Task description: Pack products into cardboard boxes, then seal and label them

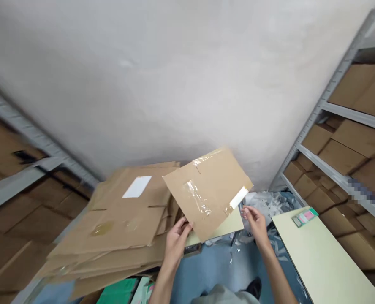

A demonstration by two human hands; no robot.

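My left hand grips a sheet of cardboard by its lower left edge, thumb on top. The sheet is tilted, with strips of shiny clear tape across it and a white label along its right edge. Close by that labelled edge is my right hand, its thumb and fingers drawn together. Whatever its fingertips may pinch is too small to make out. To the left of the sheet lies a stack of flattened cardboard boxes, the top one bearing a white label.
Shelves of brown boxes stand at left and right, with a pale wall ahead. A pale yellow tabletop at right holds a green and pink packet. White scraps litter the blue floor.
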